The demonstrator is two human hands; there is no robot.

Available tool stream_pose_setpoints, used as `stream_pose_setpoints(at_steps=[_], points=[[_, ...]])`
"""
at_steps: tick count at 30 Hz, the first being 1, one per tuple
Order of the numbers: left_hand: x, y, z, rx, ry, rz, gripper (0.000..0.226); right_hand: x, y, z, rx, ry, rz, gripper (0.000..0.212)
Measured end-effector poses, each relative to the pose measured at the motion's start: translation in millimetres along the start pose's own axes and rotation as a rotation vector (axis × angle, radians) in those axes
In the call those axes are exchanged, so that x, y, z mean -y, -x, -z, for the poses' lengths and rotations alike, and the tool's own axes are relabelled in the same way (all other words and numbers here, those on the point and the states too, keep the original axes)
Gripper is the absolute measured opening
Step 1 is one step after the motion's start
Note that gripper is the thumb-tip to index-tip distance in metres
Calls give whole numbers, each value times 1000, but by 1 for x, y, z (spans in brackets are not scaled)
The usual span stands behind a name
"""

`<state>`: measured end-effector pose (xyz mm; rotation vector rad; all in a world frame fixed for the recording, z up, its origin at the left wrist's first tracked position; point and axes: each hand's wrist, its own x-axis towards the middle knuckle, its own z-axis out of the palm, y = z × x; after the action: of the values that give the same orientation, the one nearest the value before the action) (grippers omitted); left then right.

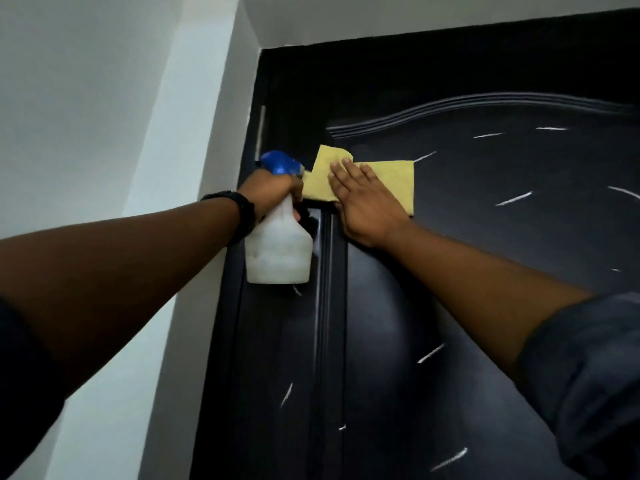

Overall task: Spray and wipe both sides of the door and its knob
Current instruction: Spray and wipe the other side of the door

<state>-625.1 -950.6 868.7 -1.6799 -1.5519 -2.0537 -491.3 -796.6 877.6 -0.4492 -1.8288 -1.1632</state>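
White wall (86,98) frames the dark door (485,254), which spreads beyond the fingers (346,178); its knob is out of sight. The left hand (273,192) clenches the spray bottle (278,251) by its neck, held aside, likely between sprays. The right hand (363,206) lays flat, straight fingers on the yellow cloth (391,181), pinning it to the panel for wiping.

Only one view here, worn on the person's head, standing close up to the door (502,209) and tipped upward along it. The left grip (273,195) and right grip (367,209) sit near mid-frame, stretched away from the lens. The door's top edge runs above them, and the wall (86,116) fills the space left of the left grip.
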Motion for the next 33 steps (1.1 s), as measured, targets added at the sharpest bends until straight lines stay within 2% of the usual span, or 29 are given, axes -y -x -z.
stream_pose_setpoints(at_steps=[6,10,14,18,23,26,30,33], points=[[-13,-9,-50,60,70,-16,28,-60,9,13,-24,-50,-125,66],[-26,-10,-75,87,98,-13,4,-88,12,21,-55,-72,-186,70],[-51,-10,-123,144,144,-47,2,-162,36,33,-42,-76,-248,76],[-73,-12,-162,210,206,-85,28,-241,76,48,-52,-83,-342,79],[-96,-9,-192,243,234,-81,26,-329,142,67,-179,-140,-609,62],[-104,-10,-210,271,237,-68,28,-371,184,73,-155,-121,-726,58],[-114,-6,-234,310,243,-57,26,-396,211,67,-112,-84,-730,62],[-122,-7,-251,317,234,-75,41,-396,211,67,-128,-113,-692,58]])
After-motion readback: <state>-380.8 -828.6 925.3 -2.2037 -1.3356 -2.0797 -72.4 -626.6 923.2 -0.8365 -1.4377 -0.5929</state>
